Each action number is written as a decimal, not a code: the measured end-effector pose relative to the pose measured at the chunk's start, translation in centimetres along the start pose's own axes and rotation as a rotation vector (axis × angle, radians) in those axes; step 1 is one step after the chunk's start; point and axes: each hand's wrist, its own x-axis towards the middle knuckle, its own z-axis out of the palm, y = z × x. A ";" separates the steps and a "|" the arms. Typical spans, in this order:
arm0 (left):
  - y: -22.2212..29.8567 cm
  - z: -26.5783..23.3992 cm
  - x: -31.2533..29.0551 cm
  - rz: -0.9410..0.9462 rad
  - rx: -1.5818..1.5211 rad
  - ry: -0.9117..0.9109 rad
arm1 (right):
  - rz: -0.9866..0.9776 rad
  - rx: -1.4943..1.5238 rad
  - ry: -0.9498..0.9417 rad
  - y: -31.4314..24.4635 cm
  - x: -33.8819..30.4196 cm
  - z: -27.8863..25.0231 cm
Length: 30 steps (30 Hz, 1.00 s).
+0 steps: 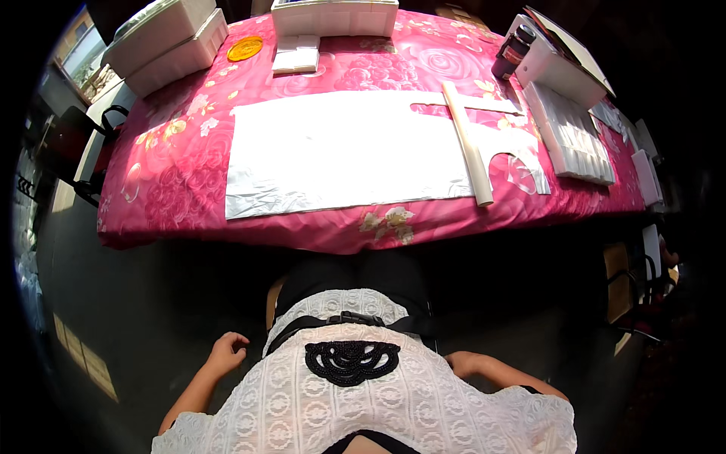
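Observation:
My left hand (228, 351) hangs low at my left side, beside the seat. Its fingers are loosely bent, with a gap at the thumb, and hold nothing I can see. On the other side my right hand (463, 363) is down against my hip; its fingers are hidden behind my clothing. Both hands are away from the table. Across the table in front of me lies a flat white sheet (340, 155) with cut-outs at its right end, like a vest-style bag. A pale beige rod (469, 144) rests across it near those cut-outs.
A pink floral cloth (170, 163) covers the table. White foam boxes (178, 57) stand far left, with another white box (336, 19) at the back. Nearby are a yellow disc (245, 49), white stacked pieces (296, 57), a dark bottle (514, 53) and a white ribbed block (569, 132).

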 end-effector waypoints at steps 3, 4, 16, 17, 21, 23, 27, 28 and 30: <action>6.1 -3.3 6.5 0.302 0.089 0.460 | -0.018 0.177 0.219 -4.5 -0.3 -6.6; 7.9 -4.2 8.6 0.377 0.084 0.545 | -0.064 0.196 0.314 -5.9 0.2 -9.0; 15.7 -13.0 28.1 0.072 0.183 0.665 | -0.362 -0.343 0.985 -16.6 7.4 -18.3; 16.2 -13.3 28.8 0.012 0.188 0.636 | -0.343 -0.413 1.093 -16.1 8.1 -19.7; 18.1 -14.4 29.8 -0.095 -0.194 0.454 | -0.128 -0.510 1.367 -11.1 10.3 -25.9; 15.1 -14.8 32.9 0.017 -0.099 0.496 | 0.063 -0.536 1.469 -9.0 11.6 -29.1; 18.3 -14.5 30.4 0.092 -0.193 0.503 | 0.375 -0.551 1.464 -8.2 12.3 -31.2; 18.1 -14.7 30.3 0.085 -0.167 0.497 | 0.411 -0.581 1.482 -7.3 12.6 -31.9; 15.1 -15.3 31.2 0.061 -0.131 0.467 | 0.444 -0.601 1.405 -6.2 12.6 -33.0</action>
